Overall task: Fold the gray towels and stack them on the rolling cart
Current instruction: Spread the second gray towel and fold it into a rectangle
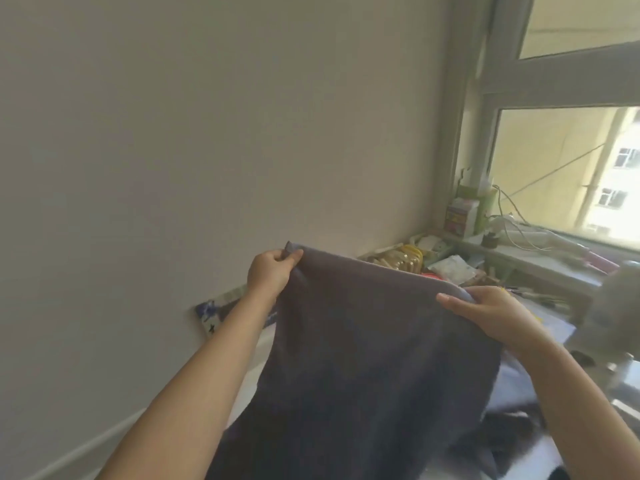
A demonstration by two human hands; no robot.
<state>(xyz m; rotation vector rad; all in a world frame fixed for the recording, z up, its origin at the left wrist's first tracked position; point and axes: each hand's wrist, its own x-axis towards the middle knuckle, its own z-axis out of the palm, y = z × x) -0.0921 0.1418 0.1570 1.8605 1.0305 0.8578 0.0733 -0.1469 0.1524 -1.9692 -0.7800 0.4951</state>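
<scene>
A dark gray towel point(363, 348) hangs spread out in front of me, held up by its top edge. My left hand point(272, 273) pinches the top left corner. My right hand point(491, 313) grips the top right corner, with its fingers laid over the cloth. The towel's lower part drops out of view at the bottom. More dark gray cloth point(509, 434) lies crumpled below my right arm. No rolling cart is in view.
A plain wall fills the left and middle. A window point(568, 168) is at the right, its sill point(540, 258) crowded with boxes, cables and small items. A cluttered surface point(450, 268) lies behind the towel. A blurred gray object point(620, 306) stands at the right edge.
</scene>
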